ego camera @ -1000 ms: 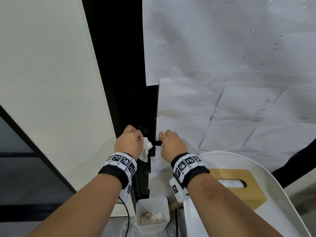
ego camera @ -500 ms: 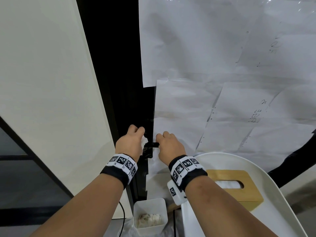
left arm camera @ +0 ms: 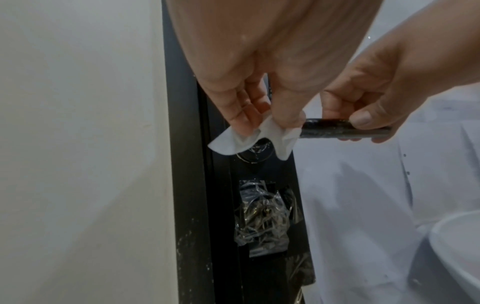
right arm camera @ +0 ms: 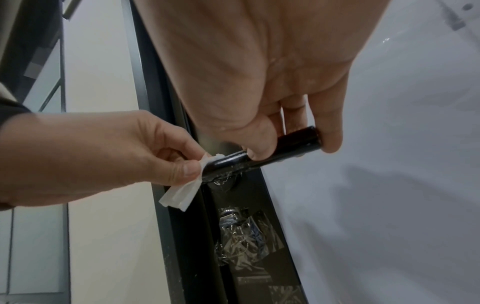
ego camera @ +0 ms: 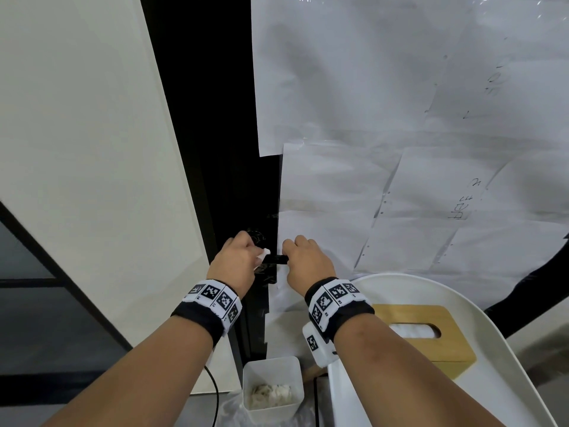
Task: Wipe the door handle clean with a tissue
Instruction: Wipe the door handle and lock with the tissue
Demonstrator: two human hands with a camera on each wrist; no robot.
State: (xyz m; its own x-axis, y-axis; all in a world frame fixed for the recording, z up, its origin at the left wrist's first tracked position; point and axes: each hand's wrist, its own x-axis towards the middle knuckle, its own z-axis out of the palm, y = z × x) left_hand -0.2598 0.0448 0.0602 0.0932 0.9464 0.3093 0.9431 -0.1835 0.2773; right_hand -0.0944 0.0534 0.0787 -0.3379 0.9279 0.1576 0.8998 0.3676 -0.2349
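Head view: left hand point(ego camera: 234, 262) and right hand point(ego camera: 308, 261) both up at the door handle point(ego camera: 276, 258), a short black bar sticking out from the dark edge of the door point(ego camera: 228, 149). Left wrist view: tissue point(left arm camera: 255, 137) pinched between left thumb and fingertips, folded round the inner end of the handle next to the door, loose corners hanging below. Right wrist view: right thumb and fingers curled round the outer end, holding the bar steady. Middle stretch of the bar bare between the two hands, streaks and specks visible there, so wiping judged under way but not finished. Left to do, on this showing: drawing the tissue along the middle and over the outer end now covered by the right hand, which means shifting that grip. Underside of the bar hard to judge. Below, a small white tub point(ego camera: 271, 386) with crumpled used tissues; to the right, a wooden tissue box point(ego camera: 431, 331) on a white tray point(ego camera: 492, 349).
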